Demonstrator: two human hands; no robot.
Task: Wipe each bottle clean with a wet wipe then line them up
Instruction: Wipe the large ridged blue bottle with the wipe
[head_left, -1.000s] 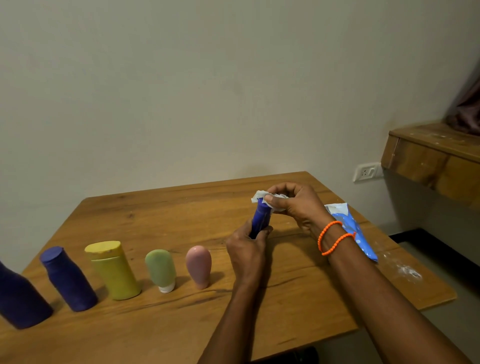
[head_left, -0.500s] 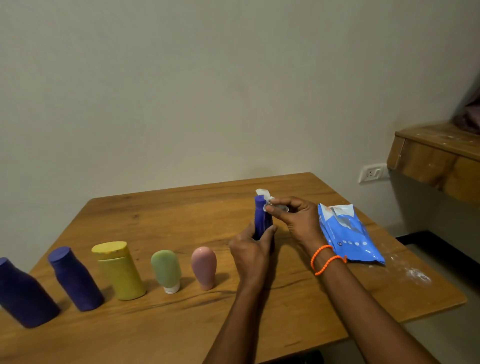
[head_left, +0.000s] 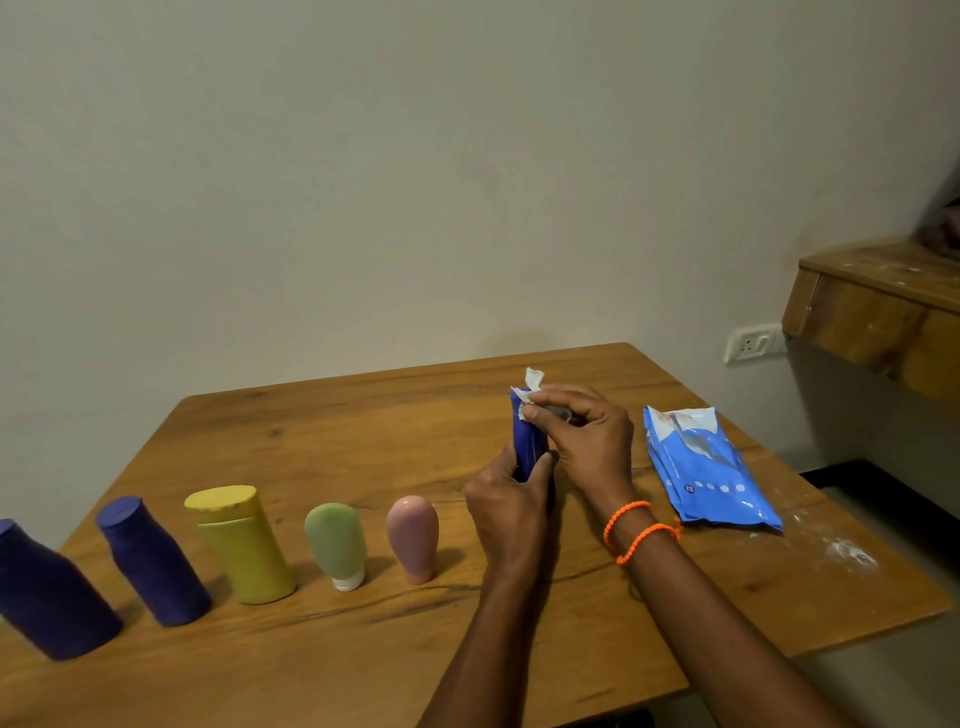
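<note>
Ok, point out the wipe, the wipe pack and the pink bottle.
wipe (head_left: 531, 387), head view, on the white tuft above the fingers.
wipe pack (head_left: 709, 475), head view, on its blue middle.
pink bottle (head_left: 413, 535), head view, on its body.

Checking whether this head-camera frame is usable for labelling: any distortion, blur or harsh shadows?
Head view: wide-angle distortion leans the left-hand bottles, most the dark blue bottle at the edge; soft short shadows fall right of the pink bottle; hands and wipe look sharp; top right corner is blurred.
</note>
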